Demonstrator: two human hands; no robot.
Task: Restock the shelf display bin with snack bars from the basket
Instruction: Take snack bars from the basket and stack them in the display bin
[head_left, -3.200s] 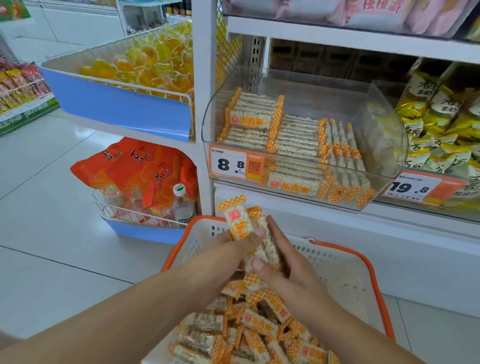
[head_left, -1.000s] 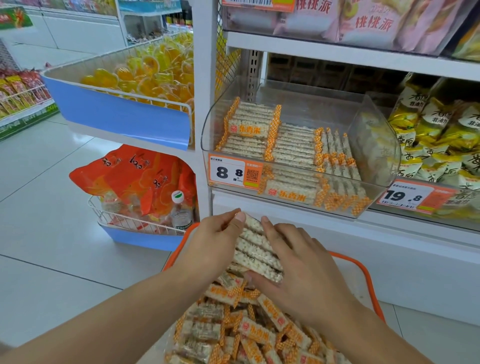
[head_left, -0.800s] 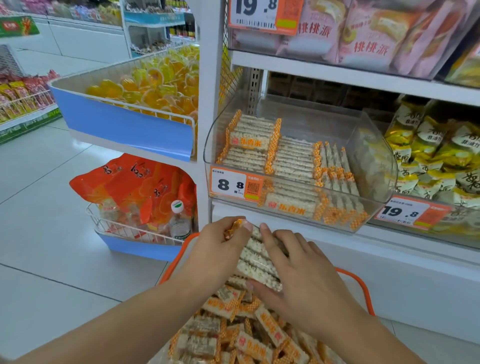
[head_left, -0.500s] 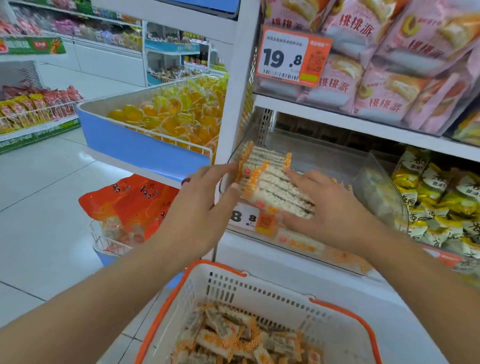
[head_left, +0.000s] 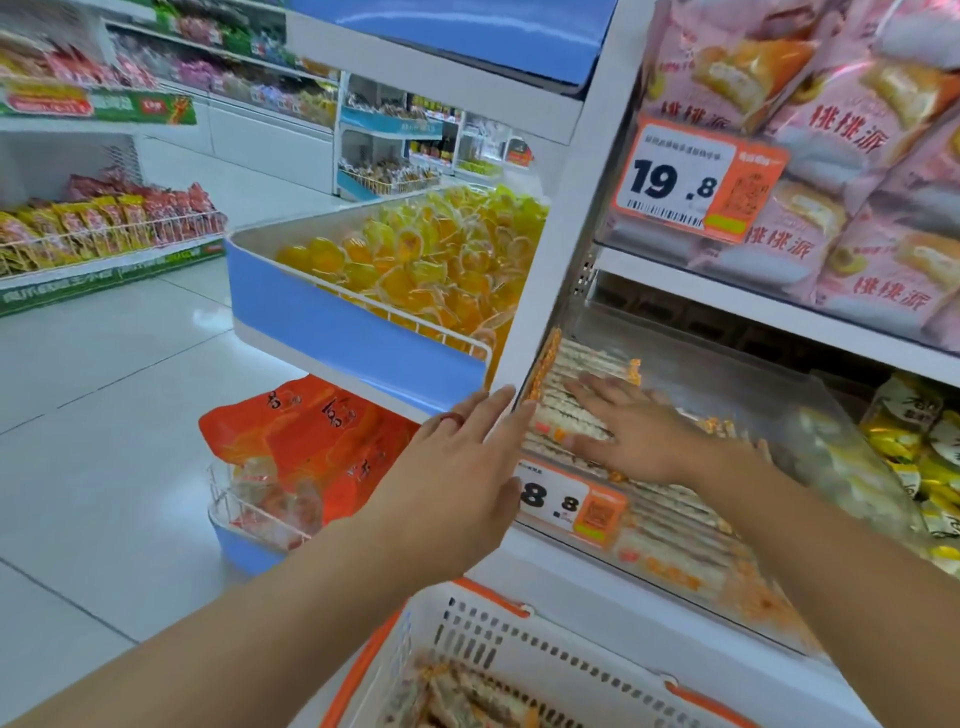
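Head view: my right hand (head_left: 639, 436) lay flat, fingers straight, on the snack bars (head_left: 576, 374) in the bin (head_left: 810, 415) — left hand (head_left: 457, 478) open beside the white upright (head_left: 561, 249), basket (head_left: 519, 654) at lower center.

Shelf (head_left: 769, 306) overhead leaves the bin (head_left: 810, 415) open-topped for hands.

Snack bars (head_left: 582, 384) lie stacked in the bin (head_left: 810, 410) at its left end; the basket (head_left: 519, 644) sits below, before the shelf.

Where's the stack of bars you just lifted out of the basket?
In the clear bin, at its left end beside the white upright; the bars lie under the flat right hand.
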